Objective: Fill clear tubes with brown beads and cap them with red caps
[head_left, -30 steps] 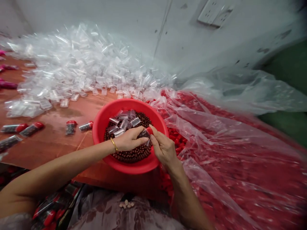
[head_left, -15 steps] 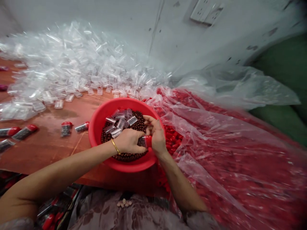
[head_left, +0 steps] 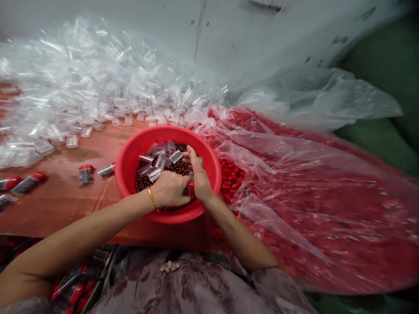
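My left hand is closed around a small clear bottle with a red cap, mostly hidden by the fingers. The capped end points right, toward the palm of my right hand. That hand has its fingers loosely stretched out and apart. Between the hands shows a small pale piece; I cannot make out whether it is held. Both hands are over a red basin containing dark brown beads and several clear empty bottles.
Clear bottles are heaped at the back left. Filled red-capped bottles lie left of the basin on the brown tabletop. Red caps lie at right, many under clear plastic sheeting. More capped bottles lie below the table edge.
Both hands have shifted slightly left, and my right palm has closed in on the red cap. The whole view has tilted down a little.
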Motion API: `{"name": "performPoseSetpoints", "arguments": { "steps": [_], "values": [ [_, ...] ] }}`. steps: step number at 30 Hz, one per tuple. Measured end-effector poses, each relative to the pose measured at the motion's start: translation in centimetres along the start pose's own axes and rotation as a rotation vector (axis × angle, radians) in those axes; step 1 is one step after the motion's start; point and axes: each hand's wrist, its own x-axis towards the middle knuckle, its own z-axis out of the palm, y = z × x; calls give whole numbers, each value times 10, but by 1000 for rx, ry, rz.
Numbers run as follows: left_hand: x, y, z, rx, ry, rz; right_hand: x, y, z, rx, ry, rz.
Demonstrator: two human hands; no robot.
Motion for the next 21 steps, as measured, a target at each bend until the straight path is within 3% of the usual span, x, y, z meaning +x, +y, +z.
{"name": "performPoseSetpoints", "arguments": {
  "steps": [4,7,10,14,21],
  "values": [
    [0,6,-1,-41,33,5,3,-3,-4,328,-165,251],
    [0,6,-2,-50,48,-6,5,-4,-10,394,-173,301],
    [-1,3,-5,-40,37,-37,6,-6,-18,334,-159,305],
    [-4,2,-9,-35,34,-91,11,-10,-23,221,28,179],
    [-2,6,-3,-35,-25,-20,11,2,9,224,-10,138]
  ]
}}
